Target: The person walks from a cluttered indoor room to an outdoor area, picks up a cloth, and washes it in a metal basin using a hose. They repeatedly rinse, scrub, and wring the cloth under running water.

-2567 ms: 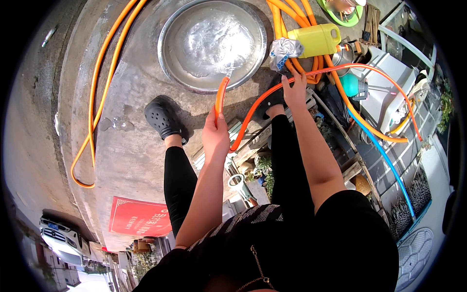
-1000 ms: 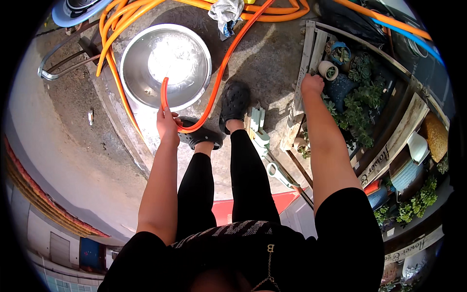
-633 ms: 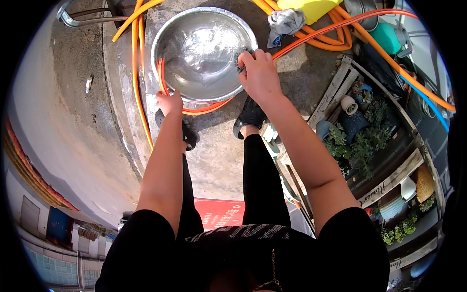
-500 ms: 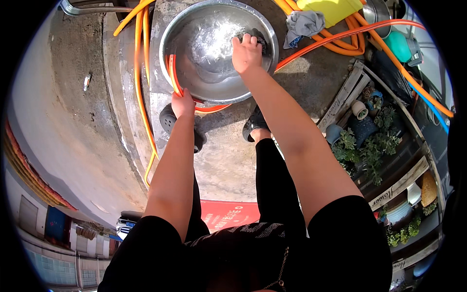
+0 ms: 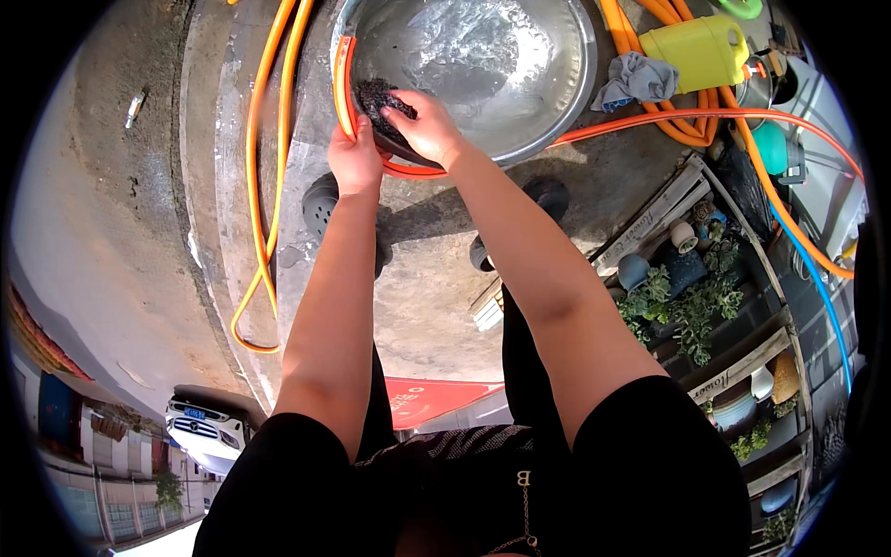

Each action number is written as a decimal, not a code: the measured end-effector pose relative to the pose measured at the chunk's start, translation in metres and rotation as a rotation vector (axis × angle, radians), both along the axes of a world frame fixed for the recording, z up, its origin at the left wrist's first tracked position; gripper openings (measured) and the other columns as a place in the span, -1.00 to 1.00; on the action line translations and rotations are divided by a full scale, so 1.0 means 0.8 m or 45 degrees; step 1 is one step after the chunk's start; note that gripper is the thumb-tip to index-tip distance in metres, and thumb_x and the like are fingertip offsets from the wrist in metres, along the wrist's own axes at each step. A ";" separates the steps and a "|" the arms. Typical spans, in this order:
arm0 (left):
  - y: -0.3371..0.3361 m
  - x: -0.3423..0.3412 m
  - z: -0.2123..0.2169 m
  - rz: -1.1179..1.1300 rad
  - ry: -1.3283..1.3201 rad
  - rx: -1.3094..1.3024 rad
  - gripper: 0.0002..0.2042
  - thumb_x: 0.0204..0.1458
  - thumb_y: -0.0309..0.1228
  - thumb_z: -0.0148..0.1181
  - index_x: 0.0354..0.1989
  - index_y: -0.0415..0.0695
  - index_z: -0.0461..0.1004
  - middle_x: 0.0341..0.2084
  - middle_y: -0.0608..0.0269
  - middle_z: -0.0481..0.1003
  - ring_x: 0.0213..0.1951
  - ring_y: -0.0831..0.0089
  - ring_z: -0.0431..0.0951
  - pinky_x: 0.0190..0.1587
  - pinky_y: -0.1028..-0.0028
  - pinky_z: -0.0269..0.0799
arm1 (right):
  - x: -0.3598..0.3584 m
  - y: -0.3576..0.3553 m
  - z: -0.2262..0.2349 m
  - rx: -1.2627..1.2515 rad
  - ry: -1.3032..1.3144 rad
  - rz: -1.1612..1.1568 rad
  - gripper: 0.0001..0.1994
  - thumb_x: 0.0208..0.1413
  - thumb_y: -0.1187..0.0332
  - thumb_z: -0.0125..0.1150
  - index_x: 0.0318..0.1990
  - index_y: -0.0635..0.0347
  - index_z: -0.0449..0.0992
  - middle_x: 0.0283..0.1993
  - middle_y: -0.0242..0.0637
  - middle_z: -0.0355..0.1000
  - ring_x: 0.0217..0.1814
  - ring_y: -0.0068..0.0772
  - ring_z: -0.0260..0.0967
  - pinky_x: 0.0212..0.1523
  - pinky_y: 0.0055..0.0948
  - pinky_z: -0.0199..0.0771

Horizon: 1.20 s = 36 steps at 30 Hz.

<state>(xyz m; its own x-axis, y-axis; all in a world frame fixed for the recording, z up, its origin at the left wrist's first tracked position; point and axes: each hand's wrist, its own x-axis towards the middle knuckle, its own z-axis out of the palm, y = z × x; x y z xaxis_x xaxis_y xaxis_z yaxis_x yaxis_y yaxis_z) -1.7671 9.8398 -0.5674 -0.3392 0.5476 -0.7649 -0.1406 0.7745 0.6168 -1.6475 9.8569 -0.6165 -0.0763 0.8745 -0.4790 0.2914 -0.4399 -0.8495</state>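
A large shiny metal basin (image 5: 478, 130) stands on the concrete in front of me, with some water in its bottom. My left hand (image 5: 355, 165) is closed at its near left rim, wrapped round an orange hose (image 5: 344, 84) whose end points up along the inner wall. Against that same left side, my right hand (image 5: 429, 128) presses a black, mesh-like scrubber (image 5: 375, 96) with bent fingers. Both hands are close together, and part of the scrubber is hidden under the right fingers.
More orange hose (image 5: 252, 167) runs along the left, and coils lie at the right. A grey cloth (image 5: 637, 80) lies beside a yellow jerrycan (image 5: 689, 48). Potted plants (image 5: 694, 325) stand in a wooden planter at right. My black clogs (image 5: 321, 200) are below the basin.
My right hand has moved with the scrubber from the basin's right side to the left wall beside my left hand. The view has shifted, so the basin sits farther right and higher.
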 end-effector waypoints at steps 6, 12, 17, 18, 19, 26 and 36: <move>0.009 -0.005 0.006 -0.007 0.015 -0.069 -0.80 0.21 -0.30 0.06 -0.22 -0.20 0.40 -0.60 0.32 0.43 -0.65 0.57 0.43 -0.60 0.52 0.42 | 0.094 -0.029 0.020 0.056 -0.916 0.566 -0.74 -0.09 0.30 0.36 -0.17 -0.10 0.63 0.17 -0.19 0.22 0.17 0.00 0.19 0.15 -0.13 0.23; 0.023 -0.008 0.004 -0.227 0.035 -0.029 -0.81 0.20 -0.32 0.07 -0.27 -0.22 0.42 -0.63 0.31 0.43 -0.66 0.54 0.43 -0.58 0.49 0.44 | -0.075 0.101 -0.004 0.063 0.109 -0.991 -0.62 0.02 0.41 0.26 0.04 0.17 0.44 -0.08 0.04 0.46 -0.04 -0.02 0.44 0.03 -0.32 0.40; 0.032 -0.015 -0.003 -0.157 0.097 -0.101 -0.79 0.18 -0.29 0.08 -0.25 -0.22 0.45 -0.54 0.18 0.50 -0.56 0.38 0.54 -0.48 0.39 0.48 | 0.003 -0.001 0.027 0.009 0.027 0.073 -0.64 0.02 0.59 0.14 0.01 0.13 0.48 -0.04 -0.12 0.50 0.03 -0.14 0.46 0.06 -0.38 0.40; 0.035 -0.016 -0.005 -0.245 0.189 -0.072 -0.78 0.17 -0.28 0.08 -0.24 -0.21 0.46 -0.51 0.14 0.52 -0.51 0.32 0.55 -0.41 0.36 0.48 | 0.043 -0.012 0.028 -0.126 0.117 0.240 -0.65 0.01 0.63 0.09 -0.02 0.13 0.50 -0.05 -0.16 0.51 0.05 -0.19 0.46 0.09 -0.38 0.40; 0.038 -0.015 -0.008 -0.331 0.284 -0.049 -0.76 0.17 -0.26 0.08 -0.24 -0.21 0.46 -0.48 0.10 0.53 -0.46 0.25 0.56 -0.34 0.32 0.47 | 0.074 -0.006 0.042 -0.201 -0.043 0.516 -0.60 0.01 0.65 0.07 0.04 0.16 0.44 0.01 -0.14 0.48 0.11 -0.21 0.43 0.13 -0.36 0.37; 0.053 -0.016 -0.003 -0.551 0.407 -0.015 -0.72 0.14 -0.20 0.07 -0.20 -0.18 0.49 -0.37 -0.05 0.55 -0.25 0.01 0.55 -0.15 0.22 0.42 | -0.040 0.069 0.016 0.090 0.220 -0.372 -0.47 0.03 0.62 0.09 0.21 0.22 0.19 0.15 0.00 0.36 0.24 -0.08 0.29 0.20 -0.31 0.28; 0.069 -0.010 0.014 -0.732 0.585 -0.021 -0.68 0.14 -0.14 0.07 -0.17 -0.16 0.50 -0.36 -0.05 0.56 -0.22 0.04 0.56 -0.13 0.22 0.42 | 0.010 0.033 0.028 -0.014 0.156 0.218 -0.39 -0.01 0.68 -0.04 0.29 0.27 0.11 0.25 0.08 0.26 0.35 -0.08 0.16 0.29 -0.33 0.19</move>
<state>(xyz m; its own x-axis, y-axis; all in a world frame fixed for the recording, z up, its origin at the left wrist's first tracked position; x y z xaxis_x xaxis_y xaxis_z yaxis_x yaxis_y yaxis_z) -1.7753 9.8950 -0.5558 -0.2903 0.7250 -0.6246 0.5601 0.6580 0.5034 -1.6399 9.8836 -0.5942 -0.2817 0.8384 -0.4667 0.2575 -0.4025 -0.8785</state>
